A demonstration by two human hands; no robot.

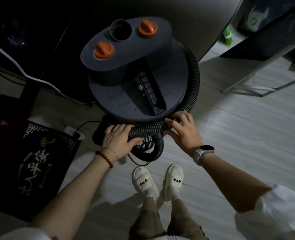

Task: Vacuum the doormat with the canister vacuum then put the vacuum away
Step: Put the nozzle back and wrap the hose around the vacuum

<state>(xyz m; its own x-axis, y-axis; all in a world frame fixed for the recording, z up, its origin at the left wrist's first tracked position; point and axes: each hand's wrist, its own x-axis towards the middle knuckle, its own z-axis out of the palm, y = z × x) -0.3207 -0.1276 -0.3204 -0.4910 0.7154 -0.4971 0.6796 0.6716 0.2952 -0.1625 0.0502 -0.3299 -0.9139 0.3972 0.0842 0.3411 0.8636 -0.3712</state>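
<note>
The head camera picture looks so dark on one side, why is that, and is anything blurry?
In the head view, light falls on the pale floor at right, while the upper left corner is nearly black. The doormat sits in dim shade. The left hand looks slightly smeared on the hose; the right hand is sharper. The wide lens bends the straight edges near the frame's borders.

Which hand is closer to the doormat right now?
Left. The left hand grips the hose just beside the doormat; the right hand is farther along the hose.
</note>
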